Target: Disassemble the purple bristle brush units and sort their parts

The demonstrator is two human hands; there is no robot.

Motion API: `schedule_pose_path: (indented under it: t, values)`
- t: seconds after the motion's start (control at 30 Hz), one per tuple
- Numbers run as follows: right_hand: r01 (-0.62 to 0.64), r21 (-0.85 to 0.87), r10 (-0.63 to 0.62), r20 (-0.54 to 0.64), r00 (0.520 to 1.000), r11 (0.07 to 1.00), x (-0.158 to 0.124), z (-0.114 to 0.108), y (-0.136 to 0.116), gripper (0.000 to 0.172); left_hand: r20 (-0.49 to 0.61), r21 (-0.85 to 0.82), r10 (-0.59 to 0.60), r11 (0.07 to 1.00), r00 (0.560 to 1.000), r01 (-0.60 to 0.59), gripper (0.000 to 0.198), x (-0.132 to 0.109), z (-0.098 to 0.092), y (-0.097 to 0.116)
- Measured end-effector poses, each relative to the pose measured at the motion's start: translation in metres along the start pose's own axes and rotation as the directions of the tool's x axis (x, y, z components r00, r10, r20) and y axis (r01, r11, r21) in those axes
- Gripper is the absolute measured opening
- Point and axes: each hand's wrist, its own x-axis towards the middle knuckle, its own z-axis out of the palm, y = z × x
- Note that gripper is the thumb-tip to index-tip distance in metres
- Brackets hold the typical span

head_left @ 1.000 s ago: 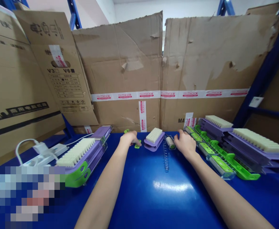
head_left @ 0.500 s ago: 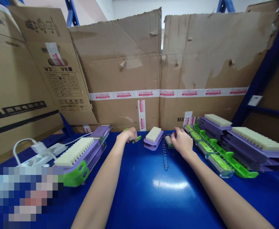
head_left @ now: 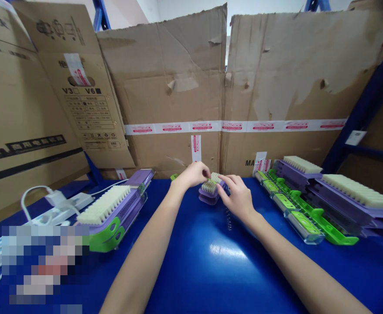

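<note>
My left hand (head_left: 197, 174) is closed in a pinch on a small green plastic part (head_left: 212, 180), mostly hidden by the fingers. Opposite it, my right hand (head_left: 239, 195) has its thumb and forefinger around the near end of the same part. Both hands are above a small purple brush head (head_left: 207, 201) with cream bristles, which stands on the blue table. A thin coil spring (head_left: 229, 221) lies just below my right hand, its upper end covered. Behind my left wrist shows another green piece (head_left: 174, 177).
At left lie a purple-and-green bristled device (head_left: 113, 211) and a white power strip (head_left: 76, 201) with cables. On the right are purple brush units (head_left: 358, 196), a green toothed strip (head_left: 316, 216) and a clear-cased green-panelled part (head_left: 304, 226). Cardboard (head_left: 165, 96) walls the back.
My left hand has moved right with the green part, to above the brush head. My right hand has come left from beside the spring, and the two hands now meet.
</note>
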Motion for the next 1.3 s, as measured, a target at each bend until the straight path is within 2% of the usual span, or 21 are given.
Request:
schedule_pose_path:
  t: [0.07,0.17,0.23,0.3,0.37,0.47,0.57,0.67,0.8,0.93,1.13,1.3]
  values:
    - [-0.085,0.133,0.087,-0.008,0.996,0.987,0.0,0.003,-0.002,0.037,-0.034,0.006,0.091,0.996,0.995,-0.091,0.02,0.0,0.002,0.011]
    - [-0.166,0.358,0.172,0.014,0.985,0.919,0.003,0.006,-0.001,0.035,-0.114,0.03,0.211,0.977,0.971,-0.209,0.017,0.0,0.004,0.02]
    - [-0.179,0.485,0.184,0.039,0.982,0.856,0.005,0.007,0.002,0.035,-0.135,0.035,0.243,0.97,0.961,-0.241,0.015,0.001,0.005,0.022]
    - [-0.183,0.534,0.186,0.048,0.981,0.826,0.007,0.008,0.005,0.037,-0.129,0.027,0.241,0.971,0.962,-0.24,0.014,0.001,0.007,0.022]
    - [-0.183,0.458,0.2,0.012,0.98,0.87,0.008,0.007,0.009,0.038,-0.125,0.037,0.215,0.976,0.968,-0.212,0.017,0.002,0.007,0.019]
    - [-0.185,0.091,0.191,-0.056,0.98,0.978,0.008,0.002,0.016,0.036,-0.142,0.1,0.121,0.989,0.982,-0.108,0.032,0.001,0.005,0.012]
    - [-0.207,-0.292,0.212,-0.012,0.977,0.934,0.007,-0.004,0.022,0.034,-0.141,0.18,-0.046,0.981,0.989,0.072,0.037,-0.002,0.0,0.002]
    - [-0.223,-0.463,0.278,0.051,0.959,0.858,0.008,-0.008,0.024,0.033,-0.075,0.275,-0.272,0.919,0.959,0.282,0.043,-0.006,-0.007,-0.011]
    - [-0.207,-0.551,0.322,0.12,0.939,0.809,0.008,-0.008,0.02,0.034,0.014,0.345,-0.484,0.824,0.875,0.45,0.058,-0.01,-0.009,-0.03]
    - [-0.172,-0.565,0.315,0.164,0.935,0.807,0.006,-0.004,0.016,0.035,0.006,0.405,-0.583,0.744,0.812,0.531,0.066,-0.012,-0.005,-0.045]
    - [-0.163,-0.573,0.312,0.171,0.935,0.803,0.005,-0.001,0.017,0.038,0.07,0.419,-0.628,0.724,0.775,0.548,0.07,-0.014,0.001,-0.055]
    - [-0.157,-0.568,0.305,0.176,0.936,0.808,0.005,-0.001,0.017,0.037,0.05,0.402,-0.626,0.726,0.778,0.558,0.048,-0.016,0.001,-0.058]
